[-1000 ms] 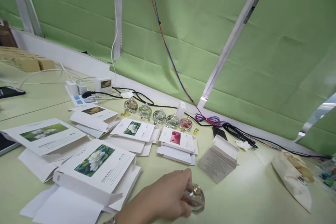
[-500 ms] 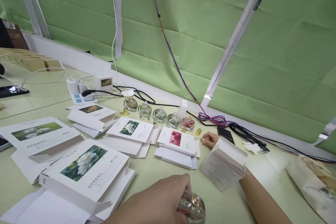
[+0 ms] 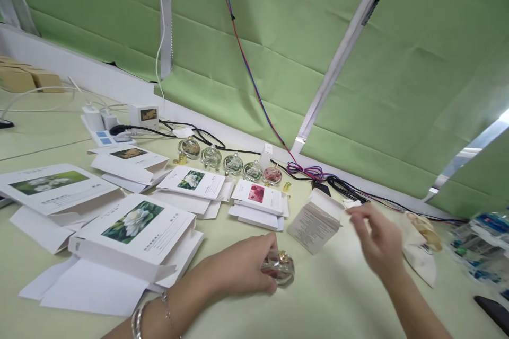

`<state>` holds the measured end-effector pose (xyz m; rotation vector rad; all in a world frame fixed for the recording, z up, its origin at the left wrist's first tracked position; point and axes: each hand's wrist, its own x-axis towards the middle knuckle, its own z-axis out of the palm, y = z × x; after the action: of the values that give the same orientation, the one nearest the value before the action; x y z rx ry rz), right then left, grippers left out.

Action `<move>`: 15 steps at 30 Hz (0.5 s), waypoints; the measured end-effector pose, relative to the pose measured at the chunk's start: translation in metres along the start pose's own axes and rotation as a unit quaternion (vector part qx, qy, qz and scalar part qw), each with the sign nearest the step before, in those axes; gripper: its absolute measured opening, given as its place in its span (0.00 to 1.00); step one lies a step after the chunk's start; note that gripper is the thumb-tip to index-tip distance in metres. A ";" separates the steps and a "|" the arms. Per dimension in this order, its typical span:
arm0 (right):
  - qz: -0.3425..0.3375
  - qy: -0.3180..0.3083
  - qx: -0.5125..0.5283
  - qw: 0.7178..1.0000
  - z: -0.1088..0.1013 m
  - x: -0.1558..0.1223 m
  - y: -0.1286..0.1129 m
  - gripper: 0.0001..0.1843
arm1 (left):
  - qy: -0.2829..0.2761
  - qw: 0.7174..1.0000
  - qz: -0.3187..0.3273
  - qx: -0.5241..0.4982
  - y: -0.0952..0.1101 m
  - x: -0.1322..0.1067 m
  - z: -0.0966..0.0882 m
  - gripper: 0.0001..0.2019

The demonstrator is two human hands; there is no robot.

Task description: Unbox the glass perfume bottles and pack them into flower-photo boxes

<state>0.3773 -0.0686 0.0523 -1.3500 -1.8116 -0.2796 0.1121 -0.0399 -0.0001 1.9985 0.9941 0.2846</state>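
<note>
glass perfume bottle [image 3: 285, 274]: clear, rounded, gold neck, in left hand [image 3: 248, 267], clamped thumb-to-fingers. right hand [image 3: 377, 238] off to its right, thumb-index gap narrow; can't tell if holding anything.

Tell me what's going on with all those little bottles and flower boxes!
Someone's left hand is holding a clear glass bottle near the front of the table. Their right hand is up beside a white carton with small print, fingertips pinched together; I can't tell whether they hold anything. Five more round bottles stand in a row behind white boxes with flower pictures.
</note>
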 end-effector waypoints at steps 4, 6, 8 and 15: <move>-0.011 -0.289 0.050 0.956 0.019 -0.030 -0.064 0.14 | -0.009 0.999 0.033 -0.017 -0.005 0.003 0.001 0.18; 0.025 -0.335 0.051 0.941 0.031 -0.038 -0.078 0.15 | -0.018 0.999 0.042 -0.017 -0.006 0.004 0.000 0.17; 0.055 -0.334 0.055 0.939 0.043 -0.044 -0.082 0.12 | -0.020 0.999 0.042 -0.010 -0.008 0.005 -0.001 0.17; 0.009 -0.219 0.007 0.976 0.015 -0.039 -0.073 0.06 | -0.051 0.998 0.026 -0.027 -0.019 0.002 0.002 0.39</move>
<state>0.3088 -0.1153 0.0358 -1.5029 -2.1511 0.0476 0.1039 -0.0339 -0.0159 1.9716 0.8620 0.2322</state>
